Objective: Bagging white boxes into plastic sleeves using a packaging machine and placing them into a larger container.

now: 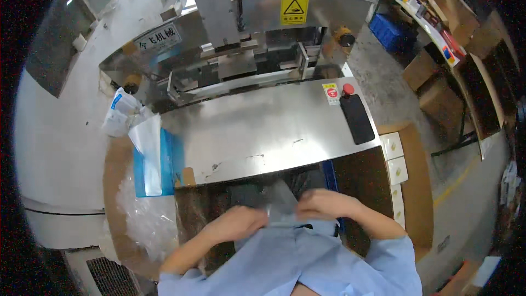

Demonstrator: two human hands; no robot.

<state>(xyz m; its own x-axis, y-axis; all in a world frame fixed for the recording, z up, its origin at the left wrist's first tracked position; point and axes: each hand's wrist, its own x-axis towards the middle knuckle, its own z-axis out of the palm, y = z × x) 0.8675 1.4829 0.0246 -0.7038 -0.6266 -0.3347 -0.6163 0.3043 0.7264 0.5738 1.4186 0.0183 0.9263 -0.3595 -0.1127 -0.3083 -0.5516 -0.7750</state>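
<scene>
A clear, thin plastic bag (pixel 281 197) stretches between my hands, close in front of my body and below the machine table's front edge. My left hand (pixel 244 223) is curled closed at the bag's left side. On the other side my right hand (pixel 323 204) pinches its edge with the fingers pressed together. Both sets of fingertips are slightly blurred, and anything inside the bag cannot be made out.
Ahead stands a steel machine table (pixel 257 126) with a red stop button (pixel 348 89) and a black phone (pixel 357 119). To the left are a blue holder (pixel 147 171) and a carton of clear plastic (pixel 145 214). At right, a carton (pixel 415 186) holds small white boxes (pixel 395 170).
</scene>
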